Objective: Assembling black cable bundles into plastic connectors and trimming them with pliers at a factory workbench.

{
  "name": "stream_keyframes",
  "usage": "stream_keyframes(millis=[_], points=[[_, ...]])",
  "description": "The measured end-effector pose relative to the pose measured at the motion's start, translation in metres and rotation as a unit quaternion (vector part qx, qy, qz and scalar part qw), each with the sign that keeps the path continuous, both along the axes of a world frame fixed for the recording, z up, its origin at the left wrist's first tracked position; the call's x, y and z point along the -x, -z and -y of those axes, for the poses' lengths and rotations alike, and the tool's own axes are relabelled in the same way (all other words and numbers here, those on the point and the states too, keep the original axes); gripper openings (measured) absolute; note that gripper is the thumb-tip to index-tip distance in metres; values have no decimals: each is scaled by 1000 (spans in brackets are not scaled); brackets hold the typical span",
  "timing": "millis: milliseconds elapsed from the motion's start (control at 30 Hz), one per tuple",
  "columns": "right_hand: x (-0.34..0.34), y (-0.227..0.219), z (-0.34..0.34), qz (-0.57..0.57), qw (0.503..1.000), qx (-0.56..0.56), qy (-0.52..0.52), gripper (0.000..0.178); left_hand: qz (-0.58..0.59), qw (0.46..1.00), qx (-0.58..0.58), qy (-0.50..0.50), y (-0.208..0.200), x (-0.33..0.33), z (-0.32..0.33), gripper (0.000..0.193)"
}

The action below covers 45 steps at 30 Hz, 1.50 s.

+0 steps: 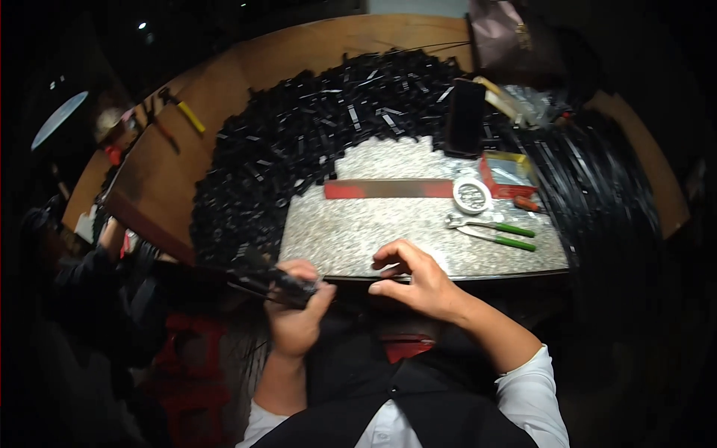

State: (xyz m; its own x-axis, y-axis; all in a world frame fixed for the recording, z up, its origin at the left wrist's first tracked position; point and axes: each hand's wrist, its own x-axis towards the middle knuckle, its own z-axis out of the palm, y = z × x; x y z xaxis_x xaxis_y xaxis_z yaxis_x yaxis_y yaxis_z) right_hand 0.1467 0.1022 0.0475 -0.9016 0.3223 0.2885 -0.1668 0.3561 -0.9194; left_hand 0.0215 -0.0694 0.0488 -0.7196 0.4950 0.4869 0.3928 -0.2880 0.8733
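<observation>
My left hand is closed around a blurred bundle of black strap-like pieces at the table's front left edge. The pieces stick out leftward past my fingers; their exact kind cannot be made out. To its right, my right hand hovers at the front edge with fingers curved and apart, holding nothing. Green-handled pliers lie beyond my right hand. Behind them stands a round white dish of small shiny pieces, touching the right end of a long red bar with a dark worn middle.
A big heap of black strap-like pieces curves round the speckled tabletop. Long black strips lie at the right. A phone, a red-yellow box and a bag stand behind. Another person sits at the left.
</observation>
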Motion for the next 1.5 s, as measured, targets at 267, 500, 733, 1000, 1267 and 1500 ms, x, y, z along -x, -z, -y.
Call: stream_keyframes(millis=[267,500,733,1000,1267,1500], points=[[-92,2,-95,118,845,-445,273,30,185,953,-108,215,16,1,-7,17],[-118,19,-118,236,794,-488,276,31,152,965,-84,198,24,0,-16,15],[-118,23,-134,234,784,-525,235,26,140,977,-81,139,26,-5,-20,14],[-93,17,-91,57,854,-449,257,26,155,976,-21,150,18,-10,-18,11],[-80,-33,-38,69,898,-412,136,29,217,919,-69,321,44,0,-27,57],[-48,-33,-18,-25,718,-654,237,25,200,928,-43,311,37,-1,-15,93]])
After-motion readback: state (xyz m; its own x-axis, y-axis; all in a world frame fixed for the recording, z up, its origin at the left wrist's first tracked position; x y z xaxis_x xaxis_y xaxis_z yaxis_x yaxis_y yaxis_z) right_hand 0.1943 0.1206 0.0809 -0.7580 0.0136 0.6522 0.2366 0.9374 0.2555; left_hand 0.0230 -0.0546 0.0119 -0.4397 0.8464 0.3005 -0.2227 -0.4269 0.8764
